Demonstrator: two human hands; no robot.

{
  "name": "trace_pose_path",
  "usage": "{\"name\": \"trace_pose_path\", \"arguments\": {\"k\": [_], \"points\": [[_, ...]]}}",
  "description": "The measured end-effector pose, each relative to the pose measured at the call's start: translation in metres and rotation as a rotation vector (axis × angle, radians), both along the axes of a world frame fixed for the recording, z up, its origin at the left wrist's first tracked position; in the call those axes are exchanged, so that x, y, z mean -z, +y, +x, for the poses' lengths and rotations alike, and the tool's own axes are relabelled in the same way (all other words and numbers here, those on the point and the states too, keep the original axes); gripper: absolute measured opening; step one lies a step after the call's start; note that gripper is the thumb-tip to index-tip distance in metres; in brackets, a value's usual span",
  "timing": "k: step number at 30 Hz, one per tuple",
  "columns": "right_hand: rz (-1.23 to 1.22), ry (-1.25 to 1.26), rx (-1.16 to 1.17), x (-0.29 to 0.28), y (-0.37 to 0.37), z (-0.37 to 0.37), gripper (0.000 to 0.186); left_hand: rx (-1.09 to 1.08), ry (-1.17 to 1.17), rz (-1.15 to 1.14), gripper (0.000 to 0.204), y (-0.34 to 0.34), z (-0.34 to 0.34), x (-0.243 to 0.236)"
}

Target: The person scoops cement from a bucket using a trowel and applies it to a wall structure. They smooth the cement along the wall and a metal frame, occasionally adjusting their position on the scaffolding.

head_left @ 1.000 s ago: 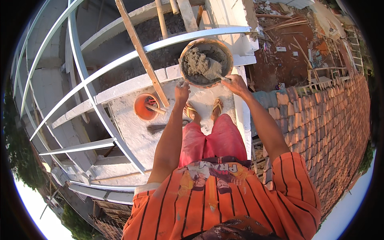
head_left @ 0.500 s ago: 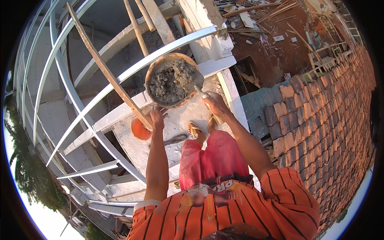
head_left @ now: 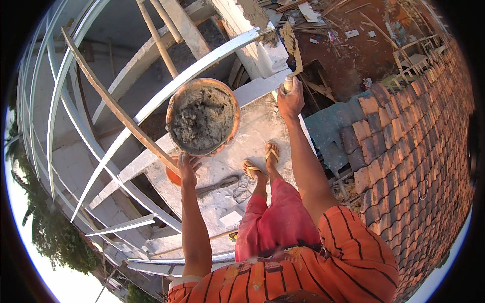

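My left hand [head_left: 188,169] grips the near rim of a round orange bucket [head_left: 235,126], its fingers partly hidden beneath. Grey wet mortar [head_left: 202,116] fills much of the bucket, its surface lumpy. Out to the right, my right hand [head_left: 290,101] is closed around the handle of a trowel [head_left: 291,45]. The trowel's blade points away from me and is coated with mortar. Just left of the blade stands a white block wall [head_left: 273,56], with grey mortar smeared along its top and side.
A curved silver metal beam [head_left: 151,106] and a wooden strip [head_left: 108,96] cross at left over a deep opening. Under my sandalled feet is a pale slab [head_left: 257,121] with a second orange container [head_left: 173,175] and a rope coil [head_left: 218,186]. A tiled roof [head_left: 404,156] slopes at right.
My right hand has moved away and to the right, carrying the trowel out of the bucket towards the wall. The bucket, with my left hand on it, sits slightly farther left and nearer in view.
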State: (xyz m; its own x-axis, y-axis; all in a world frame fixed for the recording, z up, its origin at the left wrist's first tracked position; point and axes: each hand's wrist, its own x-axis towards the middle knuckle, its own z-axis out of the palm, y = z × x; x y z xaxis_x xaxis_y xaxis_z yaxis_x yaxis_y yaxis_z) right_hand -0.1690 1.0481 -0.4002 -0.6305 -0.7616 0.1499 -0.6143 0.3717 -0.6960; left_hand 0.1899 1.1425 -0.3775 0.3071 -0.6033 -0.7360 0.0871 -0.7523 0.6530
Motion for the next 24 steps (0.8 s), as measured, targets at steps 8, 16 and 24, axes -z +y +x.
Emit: {"name": "trace_pose_path", "arguments": {"k": [8,16,24], "points": [[-0.052,-0.237,-0.139,-0.022,0.015,-0.015,0.029,-0.033,-0.002,0.031,0.026,0.005,0.002,0.000],[0.461,-0.266,-0.329,-0.018,-0.024,-0.057,0.045,-0.024,0.014,0.008,0.022,0.002,0.000,0.002],[0.520,0.107,-0.409,-0.001,-0.021,-0.078,0.041,-0.018,0.006,0.001,0.025,0.000,-0.004,-0.004]]}}
